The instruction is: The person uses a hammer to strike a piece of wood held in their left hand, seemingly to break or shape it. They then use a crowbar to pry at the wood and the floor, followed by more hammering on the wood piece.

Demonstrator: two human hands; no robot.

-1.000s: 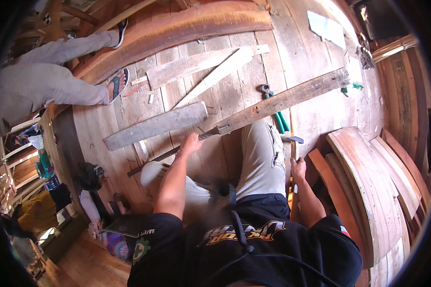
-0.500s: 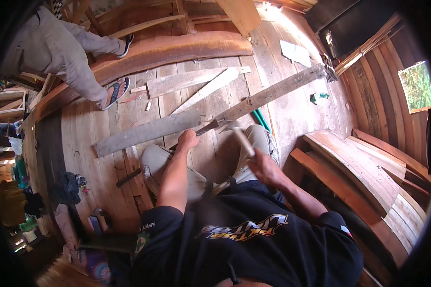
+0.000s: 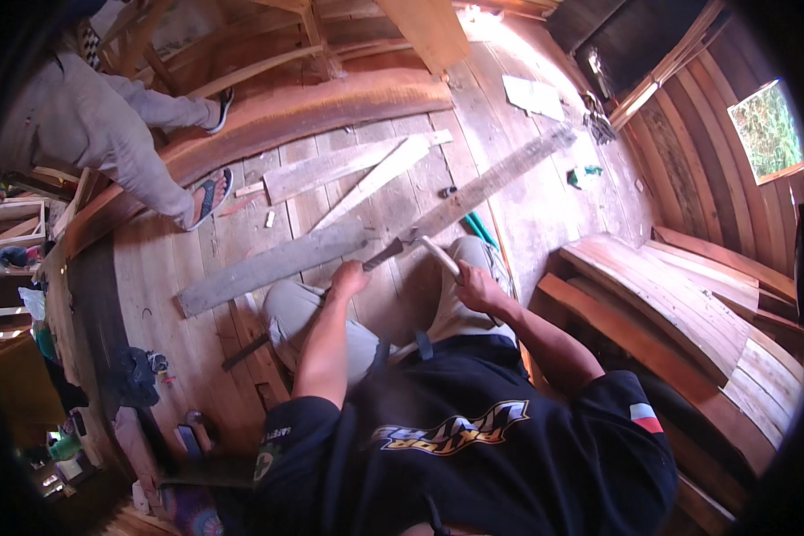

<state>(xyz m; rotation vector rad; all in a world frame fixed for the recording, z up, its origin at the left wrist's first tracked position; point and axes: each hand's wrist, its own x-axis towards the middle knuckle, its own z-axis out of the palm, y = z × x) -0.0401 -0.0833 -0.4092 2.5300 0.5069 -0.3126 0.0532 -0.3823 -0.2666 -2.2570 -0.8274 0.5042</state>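
Observation:
My left hand is closed around a long dark metal bar. Its flattened end meets the near end of a weathered grey plank, which slants away to the far right. A dark length seen past my left knee lines up with the bar. In my right hand is a hammer with a pale handle, gripped near its lower end. The hammer's head is beside the bar's end and the plank; whether they touch I cannot tell. Both hands are between my bent knees.
A grey board lies at left, with pale offcuts beyond it. Behind them runs a thick timber beam, where another person's sandalled foot stands. Curved planks are stacked at right. Green handles lie near my right knee.
The hammer head has come left, closer to the bar's end, and my right hand has shifted slightly left. My left hand keeps its hold. The whole view has tilted a little.

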